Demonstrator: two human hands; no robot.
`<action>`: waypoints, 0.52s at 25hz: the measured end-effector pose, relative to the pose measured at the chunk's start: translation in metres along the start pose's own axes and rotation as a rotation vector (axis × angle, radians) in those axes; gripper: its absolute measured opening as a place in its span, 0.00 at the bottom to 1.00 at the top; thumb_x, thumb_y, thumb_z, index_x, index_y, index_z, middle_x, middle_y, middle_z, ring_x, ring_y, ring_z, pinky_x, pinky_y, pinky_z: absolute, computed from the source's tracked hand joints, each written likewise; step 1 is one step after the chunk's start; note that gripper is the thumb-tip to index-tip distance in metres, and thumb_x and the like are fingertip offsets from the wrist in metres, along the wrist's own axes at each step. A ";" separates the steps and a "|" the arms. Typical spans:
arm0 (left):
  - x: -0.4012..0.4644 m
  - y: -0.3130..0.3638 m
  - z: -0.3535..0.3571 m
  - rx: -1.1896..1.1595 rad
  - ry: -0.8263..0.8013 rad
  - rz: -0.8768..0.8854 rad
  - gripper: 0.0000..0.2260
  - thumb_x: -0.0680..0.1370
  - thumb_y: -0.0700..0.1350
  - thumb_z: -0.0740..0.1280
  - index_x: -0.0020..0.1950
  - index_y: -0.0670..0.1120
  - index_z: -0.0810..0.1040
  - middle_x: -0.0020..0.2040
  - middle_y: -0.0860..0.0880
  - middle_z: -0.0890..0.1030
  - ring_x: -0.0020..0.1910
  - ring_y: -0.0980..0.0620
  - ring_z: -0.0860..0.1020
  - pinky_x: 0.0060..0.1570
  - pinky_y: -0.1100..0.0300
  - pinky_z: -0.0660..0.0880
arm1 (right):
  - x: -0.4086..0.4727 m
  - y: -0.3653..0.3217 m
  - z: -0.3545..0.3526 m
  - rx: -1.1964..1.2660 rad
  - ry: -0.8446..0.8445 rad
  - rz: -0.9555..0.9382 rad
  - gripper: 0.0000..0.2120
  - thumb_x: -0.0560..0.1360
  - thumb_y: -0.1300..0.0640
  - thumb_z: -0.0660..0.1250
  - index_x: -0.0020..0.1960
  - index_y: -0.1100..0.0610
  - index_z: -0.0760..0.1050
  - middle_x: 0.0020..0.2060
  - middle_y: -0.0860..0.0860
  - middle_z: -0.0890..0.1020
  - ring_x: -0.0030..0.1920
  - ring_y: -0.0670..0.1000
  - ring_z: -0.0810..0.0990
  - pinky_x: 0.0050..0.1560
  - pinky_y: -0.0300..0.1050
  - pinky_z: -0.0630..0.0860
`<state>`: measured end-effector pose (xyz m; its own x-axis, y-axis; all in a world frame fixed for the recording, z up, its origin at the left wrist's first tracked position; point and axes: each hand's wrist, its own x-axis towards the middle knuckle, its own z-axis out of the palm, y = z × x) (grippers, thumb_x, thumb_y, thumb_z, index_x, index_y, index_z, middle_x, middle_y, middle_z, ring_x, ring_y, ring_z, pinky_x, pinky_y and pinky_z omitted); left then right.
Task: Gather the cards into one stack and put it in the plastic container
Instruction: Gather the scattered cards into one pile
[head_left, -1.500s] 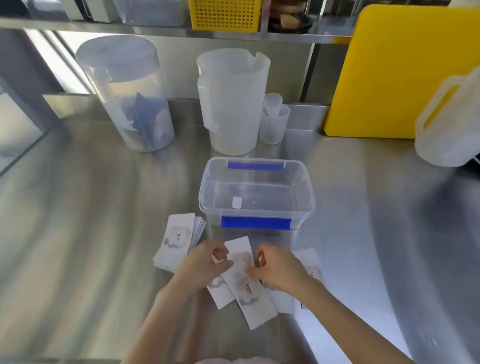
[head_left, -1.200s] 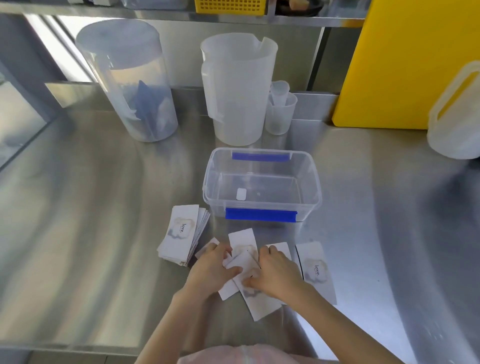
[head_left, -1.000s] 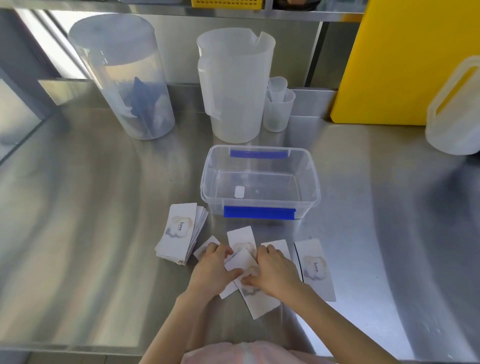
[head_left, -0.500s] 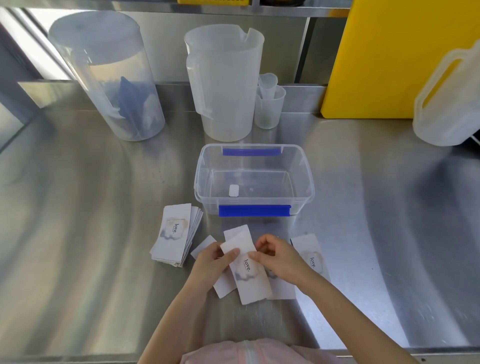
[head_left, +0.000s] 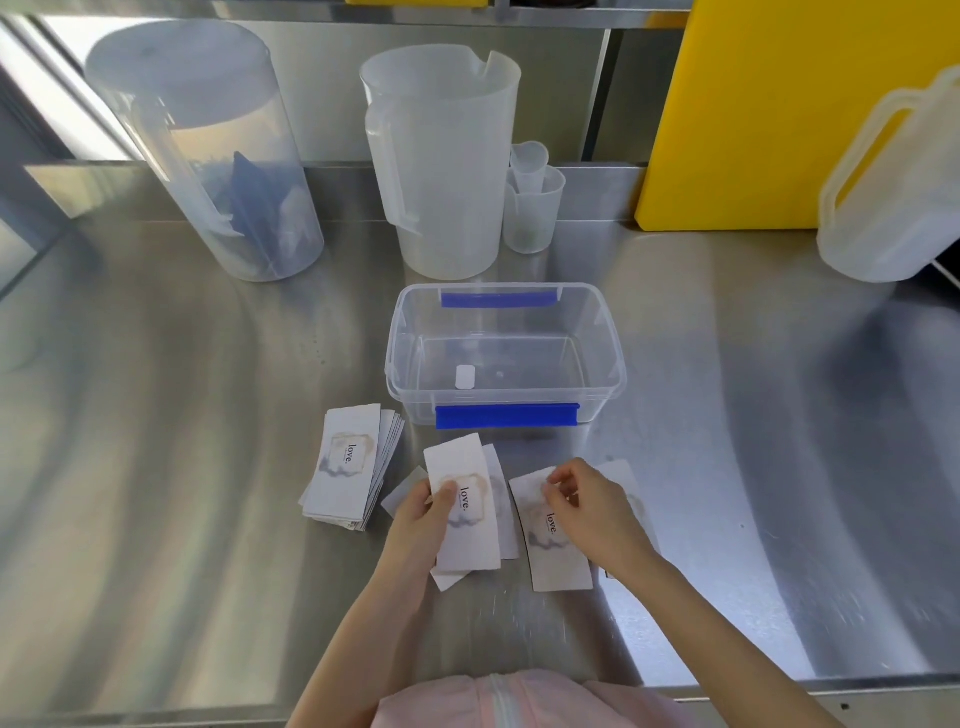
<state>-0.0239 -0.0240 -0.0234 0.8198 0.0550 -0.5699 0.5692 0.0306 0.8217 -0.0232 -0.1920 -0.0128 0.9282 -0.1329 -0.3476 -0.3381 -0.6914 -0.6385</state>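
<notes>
White "love." cards lie on the steel counter in front of the clear plastic container (head_left: 608, 332) with blue clips, which holds no cards. A squared stack of cards (head_left: 349, 462) sits left of the container's front. My left hand (head_left: 423, 519) grips one card (head_left: 465, 504), thumb on its face, with a few loose cards under it. My right hand (head_left: 587, 506) pinches the top edge of another card (head_left: 550, 540) lying to the right. One more card (head_left: 621, 470) pokes out behind that hand, mostly hidden.
At the back stand a lidded clear pitcher (head_left: 208, 150), a large open measuring jug (head_left: 441, 156), small nested cups (head_left: 535, 202), a yellow cutting board (head_left: 795, 104) and a white jug (head_left: 893, 192). The counter's front edge runs just below my arms.
My hands have parted: the left now holds the card both hands were handling, and the right has moved right onto a separate card.
</notes>
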 end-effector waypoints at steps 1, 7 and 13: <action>0.000 0.000 0.000 0.007 0.000 0.006 0.07 0.78 0.46 0.58 0.42 0.53 0.73 0.44 0.48 0.79 0.43 0.47 0.77 0.47 0.51 0.74 | 0.000 0.004 0.001 -0.101 0.016 0.011 0.16 0.75 0.51 0.62 0.59 0.58 0.69 0.57 0.55 0.77 0.51 0.52 0.78 0.50 0.40 0.75; 0.000 -0.004 0.004 0.072 0.013 0.029 0.07 0.78 0.47 0.58 0.41 0.52 0.72 0.45 0.46 0.79 0.45 0.45 0.78 0.50 0.47 0.76 | -0.005 0.003 0.010 -0.404 -0.051 0.083 0.33 0.68 0.42 0.69 0.63 0.59 0.61 0.61 0.57 0.68 0.61 0.57 0.71 0.54 0.48 0.74; -0.006 -0.003 0.010 0.047 -0.010 0.014 0.06 0.80 0.46 0.54 0.45 0.52 0.69 0.45 0.47 0.77 0.41 0.48 0.77 0.38 0.56 0.74 | 0.001 0.009 0.004 -0.085 -0.117 0.056 0.19 0.74 0.50 0.64 0.58 0.58 0.60 0.60 0.58 0.74 0.50 0.53 0.75 0.41 0.40 0.73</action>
<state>-0.0304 -0.0344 -0.0226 0.8284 0.0448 -0.5584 0.5595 -0.0170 0.8286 -0.0261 -0.1953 -0.0219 0.8821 -0.0926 -0.4620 -0.3698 -0.7436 -0.5570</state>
